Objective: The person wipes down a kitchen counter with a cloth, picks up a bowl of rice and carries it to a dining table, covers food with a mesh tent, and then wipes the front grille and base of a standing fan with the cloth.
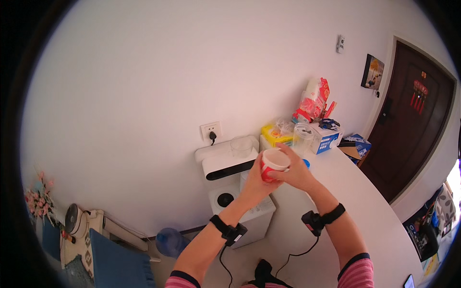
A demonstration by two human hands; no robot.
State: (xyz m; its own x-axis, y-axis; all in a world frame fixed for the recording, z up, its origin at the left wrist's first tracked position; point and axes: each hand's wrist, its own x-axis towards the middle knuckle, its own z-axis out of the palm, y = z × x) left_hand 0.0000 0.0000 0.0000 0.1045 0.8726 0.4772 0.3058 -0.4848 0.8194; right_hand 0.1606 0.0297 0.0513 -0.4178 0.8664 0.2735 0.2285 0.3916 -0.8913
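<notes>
Both hands are wrapped round a red and white paper cup [276, 157], raised in front of a white water dispenser [211, 168] and beside the white tabletop. My left hand [255, 181] grips the cup's left side. From the right, my right hand [298, 172] curls round the rim and side, its thumb across the front. The cup's pale top faces up; whether it is one cup or several nested I cannot tell. A clear round container [241, 147] rests on the dispenser's top.
Along the white table [350, 206] stand a yellow box [274, 138], a clear plastic jug [302, 140], a blue and white box [328, 140] and a red-printed bag [314, 100]. A blue water bottle [170, 243] is on the floor near a blue-covered chair [117, 261]. Cables hang from both wrist straps.
</notes>
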